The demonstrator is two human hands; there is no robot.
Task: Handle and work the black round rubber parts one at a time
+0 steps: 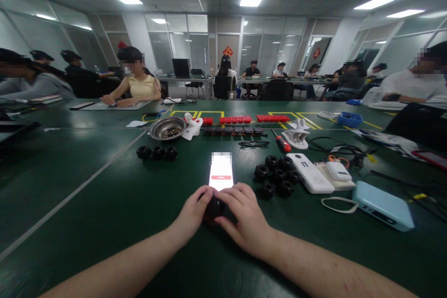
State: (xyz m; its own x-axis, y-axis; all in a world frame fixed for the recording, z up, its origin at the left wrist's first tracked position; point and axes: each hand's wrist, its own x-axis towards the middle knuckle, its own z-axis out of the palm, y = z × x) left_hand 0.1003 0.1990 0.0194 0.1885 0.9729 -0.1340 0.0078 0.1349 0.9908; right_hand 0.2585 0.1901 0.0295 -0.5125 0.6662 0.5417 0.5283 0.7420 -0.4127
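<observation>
Both my hands meet on the green table just below a lit phone (220,171) that lies flat. My left hand (193,214) and my right hand (244,219) are curled around one small black round part (213,208), which shows between the fingers. To the right of the phone lies a cluster of several black round parts (277,174). Three more black round parts (157,152) sit in a row to the left.
Behind the phone stand a metal bowl (168,128), red and black strips (234,119), a red-handled screwdriver (281,141) and white clips (296,136). White devices (310,173) and a light-blue box (384,205) lie right. Several people sit at the surrounding tables.
</observation>
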